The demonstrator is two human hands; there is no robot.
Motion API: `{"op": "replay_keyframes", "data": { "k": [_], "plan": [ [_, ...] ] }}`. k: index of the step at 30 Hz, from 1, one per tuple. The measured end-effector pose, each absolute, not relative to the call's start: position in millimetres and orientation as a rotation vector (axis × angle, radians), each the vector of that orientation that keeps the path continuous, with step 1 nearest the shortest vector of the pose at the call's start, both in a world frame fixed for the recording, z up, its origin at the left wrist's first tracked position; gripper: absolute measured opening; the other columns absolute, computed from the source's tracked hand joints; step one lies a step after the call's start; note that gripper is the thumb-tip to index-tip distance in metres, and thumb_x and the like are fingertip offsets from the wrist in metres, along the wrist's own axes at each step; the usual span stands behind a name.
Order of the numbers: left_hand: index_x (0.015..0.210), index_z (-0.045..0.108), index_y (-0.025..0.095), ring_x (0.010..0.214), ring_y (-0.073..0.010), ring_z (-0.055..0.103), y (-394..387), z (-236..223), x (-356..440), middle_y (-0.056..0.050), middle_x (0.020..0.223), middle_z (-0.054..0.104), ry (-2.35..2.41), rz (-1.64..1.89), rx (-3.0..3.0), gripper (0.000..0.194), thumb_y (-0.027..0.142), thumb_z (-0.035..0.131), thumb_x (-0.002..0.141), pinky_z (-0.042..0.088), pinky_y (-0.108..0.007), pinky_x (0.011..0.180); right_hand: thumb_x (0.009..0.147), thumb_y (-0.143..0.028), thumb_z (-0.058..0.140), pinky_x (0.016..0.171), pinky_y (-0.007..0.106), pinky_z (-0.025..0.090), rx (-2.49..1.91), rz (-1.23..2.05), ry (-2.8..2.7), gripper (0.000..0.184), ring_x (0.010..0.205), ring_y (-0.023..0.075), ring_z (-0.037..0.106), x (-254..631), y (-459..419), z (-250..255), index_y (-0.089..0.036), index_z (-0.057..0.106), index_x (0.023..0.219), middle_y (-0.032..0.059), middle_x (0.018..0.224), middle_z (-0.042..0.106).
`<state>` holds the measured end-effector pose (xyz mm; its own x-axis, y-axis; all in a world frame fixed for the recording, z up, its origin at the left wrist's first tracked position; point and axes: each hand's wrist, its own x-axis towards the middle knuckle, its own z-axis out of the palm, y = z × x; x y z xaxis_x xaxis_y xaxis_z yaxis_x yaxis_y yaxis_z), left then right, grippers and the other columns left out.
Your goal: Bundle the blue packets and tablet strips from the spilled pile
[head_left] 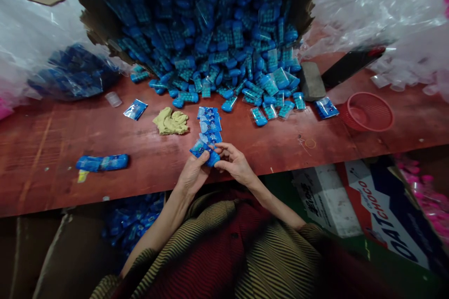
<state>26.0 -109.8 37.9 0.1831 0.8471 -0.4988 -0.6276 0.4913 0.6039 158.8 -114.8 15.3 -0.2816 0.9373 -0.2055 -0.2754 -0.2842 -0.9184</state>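
Note:
Both hands meet at the table's front edge, in the middle of the view. My left hand (194, 168) is closed on a blue printed packet (198, 147), its thumb pressed on top. Against that packet and between the two hands is a smooth blue piece (213, 159), perhaps the cap of a small case. My right hand (234, 162) has its thumb and fingers bent around this piece's right side. Just beyond the fingers, a row of overlapping blue packets (210, 124) runs away from me on the red table.
A big heap of clear cases with blue caps and beads (217, 56) spills from a torn carton. Around lie a crumpled yellow-green cloth (170, 121), folded blue packets (102, 162), a red basket (368, 112), a grey block (312, 81) and a blue-filled plastic bag (75, 72).

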Motion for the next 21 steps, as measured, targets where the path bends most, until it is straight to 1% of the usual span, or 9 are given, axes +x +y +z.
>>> {"op": "replay_keyframes", "data": {
  "k": [4,8,11,14,17,19,21],
  "plan": [
    [0.088,0.065,0.013,0.075,-0.0172,0.065,-111.7,38.0,22.5,-0.005,0.079,0.069,0.846,1.007,0.31,0.029,0.023,0.078,0.063,0.052,-0.028,0.069,0.06,-0.02,0.073,0.055,0.019,0.047,-0.983,1.764,-0.996,0.055,0.066,0.0085,0.053,163.5,-111.6,19.7,-0.025,0.057,0.112,-0.0018,0.09,0.061],
    [0.085,0.066,0.014,0.07,-0.014,0.063,-112.4,41.4,24.7,-0.003,0.077,0.069,0.812,1.008,0.301,0.029,0.025,0.079,0.062,0.051,-0.024,0.065,0.057,-0.018,0.076,0.061,0.021,0.048,-0.969,1.797,-1.005,0.057,0.068,0.0082,0.054,166.5,-108.5,21.6,-0.025,0.059,0.111,-0.0013,0.098,0.062],
    [0.082,0.066,0.014,0.068,-0.0121,0.063,-112.3,43.6,28.8,-0.003,0.077,0.069,0.84,1.028,0.26,0.033,0.027,0.083,0.056,0.05,-0.021,0.061,0.058,-0.018,0.075,0.068,0.022,0.048,-0.945,1.79,-1.04,0.056,0.067,0.0077,0.054,166.6,-107.3,22.3,-0.025,0.061,0.112,-0.0033,0.089,0.063],
    [0.08,0.066,0.015,0.062,-0.0103,0.061,-113.2,44.4,33.5,-0.001,0.07,0.068,0.872,1.049,0.218,0.035,0.029,0.084,0.053,0.049,-0.019,0.058,0.061,-0.02,0.074,0.071,0.024,0.048,-0.942,1.799,-1.086,0.057,0.066,0.0082,0.055,166.6,-108.0,23.2,-0.023,0.059,0.116,-0.0046,0.079,0.062],
    [0.081,0.066,0.015,0.061,-0.0105,0.06,-115.0,45.5,36.9,-0.001,0.07,0.067,0.877,1.043,0.221,0.03,0.032,0.08,0.06,0.049,-0.02,0.057,0.064,-0.02,0.071,0.066,0.023,0.048,-0.963,1.785,-1.1,0.055,0.062,0.0076,0.053,167.9,-108.9,23.4,-0.023,0.059,0.118,-0.0055,0.073,0.061],
    [0.082,0.067,0.014,0.064,-0.0124,0.061,-116.2,47.2,37.5,-0.003,0.071,0.067,0.874,1.026,0.249,0.028,0.033,0.077,0.064,0.049,-0.023,0.06,0.065,-0.02,0.07,0.061,0.022,0.048,-0.963,1.795,-1.115,0.055,0.057,0.007,0.052,169.6,-108.0,22.7,-0.024,0.059,0.118,-0.0067,0.069,0.059],
    [0.085,0.067,0.013,0.066,-0.0141,0.061,-117.1,49.2,37.0,-0.004,0.074,0.068,0.864,1.002,0.295,0.029,0.034,0.076,0.066,0.05,-0.027,0.064,0.065,-0.019,0.069,0.056,0.021,0.048,-0.957,1.832,-1.118,0.055,0.053,0.0068,0.052,171.5,-106.0,21.6,-0.024,0.058,0.119,-0.0075,0.065,0.058]
  ]
}}
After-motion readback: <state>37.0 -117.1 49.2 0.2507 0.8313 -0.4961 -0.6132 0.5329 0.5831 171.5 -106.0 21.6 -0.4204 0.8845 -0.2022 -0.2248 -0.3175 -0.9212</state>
